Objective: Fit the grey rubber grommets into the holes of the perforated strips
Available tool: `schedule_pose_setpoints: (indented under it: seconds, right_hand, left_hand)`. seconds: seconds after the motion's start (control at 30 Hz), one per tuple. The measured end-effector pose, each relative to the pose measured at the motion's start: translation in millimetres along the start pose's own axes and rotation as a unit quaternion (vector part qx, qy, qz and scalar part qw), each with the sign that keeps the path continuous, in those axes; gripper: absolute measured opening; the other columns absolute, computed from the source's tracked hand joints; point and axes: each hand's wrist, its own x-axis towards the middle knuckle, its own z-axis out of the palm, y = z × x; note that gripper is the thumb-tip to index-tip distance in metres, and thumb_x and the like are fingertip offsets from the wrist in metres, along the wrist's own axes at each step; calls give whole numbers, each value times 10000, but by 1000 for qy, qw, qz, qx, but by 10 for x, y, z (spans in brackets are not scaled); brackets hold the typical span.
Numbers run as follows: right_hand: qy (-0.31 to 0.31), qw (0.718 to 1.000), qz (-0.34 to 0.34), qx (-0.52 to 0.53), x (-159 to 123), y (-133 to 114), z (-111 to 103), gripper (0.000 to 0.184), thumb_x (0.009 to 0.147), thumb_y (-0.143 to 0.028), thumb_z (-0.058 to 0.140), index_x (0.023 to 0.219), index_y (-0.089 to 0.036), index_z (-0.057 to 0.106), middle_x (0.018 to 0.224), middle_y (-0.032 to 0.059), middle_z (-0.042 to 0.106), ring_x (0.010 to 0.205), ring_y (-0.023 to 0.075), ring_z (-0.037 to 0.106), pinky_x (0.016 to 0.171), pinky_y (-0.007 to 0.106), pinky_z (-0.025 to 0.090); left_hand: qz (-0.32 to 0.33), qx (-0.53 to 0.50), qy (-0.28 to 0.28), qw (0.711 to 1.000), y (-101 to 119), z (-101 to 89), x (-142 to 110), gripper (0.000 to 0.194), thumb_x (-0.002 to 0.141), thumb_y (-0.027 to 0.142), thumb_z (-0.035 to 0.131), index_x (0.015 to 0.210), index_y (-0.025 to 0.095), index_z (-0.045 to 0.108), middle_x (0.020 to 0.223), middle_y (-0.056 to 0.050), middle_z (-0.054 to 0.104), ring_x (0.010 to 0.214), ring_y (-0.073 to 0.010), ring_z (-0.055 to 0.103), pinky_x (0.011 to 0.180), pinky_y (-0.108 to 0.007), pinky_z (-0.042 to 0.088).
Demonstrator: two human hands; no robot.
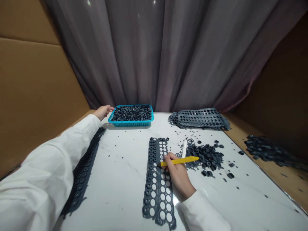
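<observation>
My right hand [177, 175] is closed around a yellow pen-shaped tool [186, 160], whose dark tip meets a dark rubber sheet [157, 186] punched with rows of round holes. Ring-shaped pieces still sit along the sheet's left side, while many openings on its right show the white table. Far to the left, my left hand [103, 112] reaches out with fingers bent at the left rim of a blue plastic basket [131, 123]. Small dark rubber pieces [132, 113] fill that basket. The fingertips are small and partly hidden against the rim.
A pile of loose dark pieces [207, 156] lies right of the sheet, beside a white pen-like stick [184, 147]. Stacked perforated sheets [201, 118] rest at the back right. Another dark sheet [83, 179] lies under my left arm. Scraps [267, 149] lie on the cardboard at right.
</observation>
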Motion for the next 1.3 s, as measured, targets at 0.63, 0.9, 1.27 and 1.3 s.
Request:
schedule_pose_setpoints:
  seconds: [0.63,0.9,1.27,1.3]
  right_hand:
    - [89,995,-41,29,103,-21,-40,299,818,-390,473,589,-211,403,478,-56,449,494,122,471,532,230,359]
    - [76,996,-43,-30,223,47,53,246,806,-350,465,607,-215,411,458,-53,496,454,121,479,517,231,360]
    - [73,985,-85,-131,195,-22,76,200,793,-276,419,605,-220,377,497,-39,457,511,135,461,534,241,338]
    - [69,982,-91,-148,193,-37,78,190,789,-263,416,609,-220,374,508,-35,453,515,137,457,531,243,333]
  left_hand:
    - [182,-113,-29,976,369,533,-888,237,604,175,574,838,183,612,863,-18,606,866,-185,529,787,-271,412]
    - [436,198,-314,819,432,1503,-2010,125,748,230,565,841,172,624,769,-44,592,764,-180,538,711,-287,429]
    - [502,308,-330,737,444,1593,-1968,131,758,216,581,867,180,644,802,-58,608,754,-189,572,655,-275,430]
    - [516,325,-319,725,437,1610,-1992,104,776,209,566,837,174,643,793,-64,604,757,-195,569,653,-282,432]
